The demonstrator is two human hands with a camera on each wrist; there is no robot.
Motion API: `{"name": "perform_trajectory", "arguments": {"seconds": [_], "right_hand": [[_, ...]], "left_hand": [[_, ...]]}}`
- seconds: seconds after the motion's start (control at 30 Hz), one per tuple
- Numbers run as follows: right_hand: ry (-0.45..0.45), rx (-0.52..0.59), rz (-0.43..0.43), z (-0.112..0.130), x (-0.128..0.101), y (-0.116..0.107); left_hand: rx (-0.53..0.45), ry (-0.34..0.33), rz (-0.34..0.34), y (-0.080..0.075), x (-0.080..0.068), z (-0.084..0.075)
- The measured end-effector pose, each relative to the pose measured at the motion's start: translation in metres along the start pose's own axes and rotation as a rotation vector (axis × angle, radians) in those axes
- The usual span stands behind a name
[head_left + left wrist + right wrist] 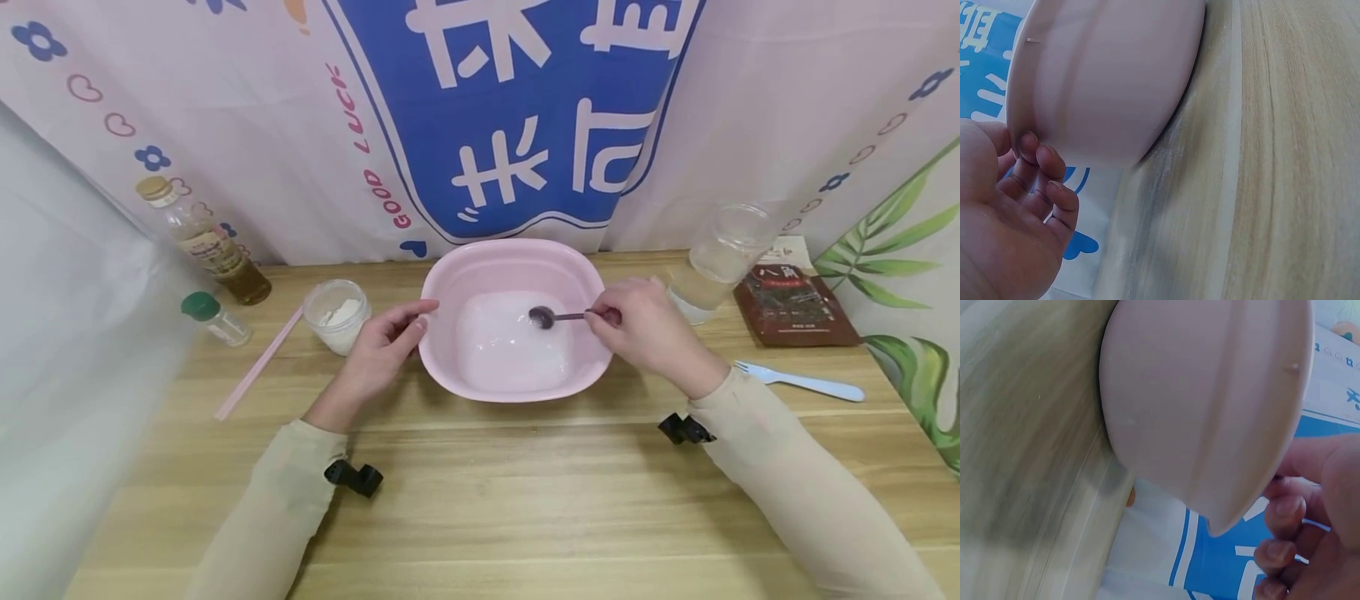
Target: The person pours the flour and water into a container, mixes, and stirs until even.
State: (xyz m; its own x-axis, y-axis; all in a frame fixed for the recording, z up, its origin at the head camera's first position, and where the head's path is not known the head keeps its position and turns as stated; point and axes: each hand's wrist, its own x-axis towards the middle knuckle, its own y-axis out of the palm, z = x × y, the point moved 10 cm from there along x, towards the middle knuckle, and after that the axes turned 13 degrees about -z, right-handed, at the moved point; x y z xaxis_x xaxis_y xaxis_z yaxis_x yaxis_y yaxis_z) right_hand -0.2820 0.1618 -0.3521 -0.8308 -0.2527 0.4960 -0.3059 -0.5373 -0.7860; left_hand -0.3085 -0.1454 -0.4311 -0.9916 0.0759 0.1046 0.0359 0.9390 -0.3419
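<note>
A: Item one, the pink basin (510,275). Where do we log it?

B: We log it at the middle of the wooden table (480,500), cloudy white liquid in its bottom, between our two hands.

A: Item two, the spoon (558,317)?

B: Its bowl hangs over the liquid, right of centre; whether it touches the surface we cannot tell. The handle runs right into our right hand (648,329), whose fingertips are pinched together on it, just above the basin's right rim.

A: And the left hand (378,350)?

B: Against the basin's left wall, holding nothing. In the left wrist view the fingers (1047,165) are loosely bent and apart, tips touching the outside under the rim.

A: Remaining stock?

B: Left of the basin: a small jar of white powder (337,315), a pink stick (258,362), a green-capped shaker (213,318), an oil bottle (206,242). Right of it: a clear plastic cup (720,258), a dark red packet (798,304), a pale blue fork (798,382).
</note>
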Motion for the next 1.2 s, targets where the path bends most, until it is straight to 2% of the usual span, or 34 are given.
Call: {"name": "perform_trajectory", "arguments": {"seconds": [0.17,0.3,0.67,0.83,1.0,1.2], "right_hand": [[0.006,-0.044,-0.058,-0.008,0.000,-0.005],[-0.023,-0.020,-0.050,-0.004,0.001,-0.002],[-0.157,0.142,0.166,0.036,-0.001,0.035],[-0.241,0.221,0.217,0.058,-0.002,0.043],[-0.247,0.147,0.192,0.068,0.002,0.048],[-0.147,-0.007,0.099,0.061,0.017,0.047]], "left_hand": [[-0.001,-0.007,0.002,0.000,0.000,0.001],[-0.001,-0.006,0.000,0.000,0.000,0.001],[0.001,-0.001,0.002,0.000,0.000,0.000],[-0.014,0.007,0.003,0.001,0.000,-0.001],[-0.021,0.013,0.001,0.001,0.000,-0.001],[-0.024,0.018,-0.001,0.000,0.000,0.000]]}}
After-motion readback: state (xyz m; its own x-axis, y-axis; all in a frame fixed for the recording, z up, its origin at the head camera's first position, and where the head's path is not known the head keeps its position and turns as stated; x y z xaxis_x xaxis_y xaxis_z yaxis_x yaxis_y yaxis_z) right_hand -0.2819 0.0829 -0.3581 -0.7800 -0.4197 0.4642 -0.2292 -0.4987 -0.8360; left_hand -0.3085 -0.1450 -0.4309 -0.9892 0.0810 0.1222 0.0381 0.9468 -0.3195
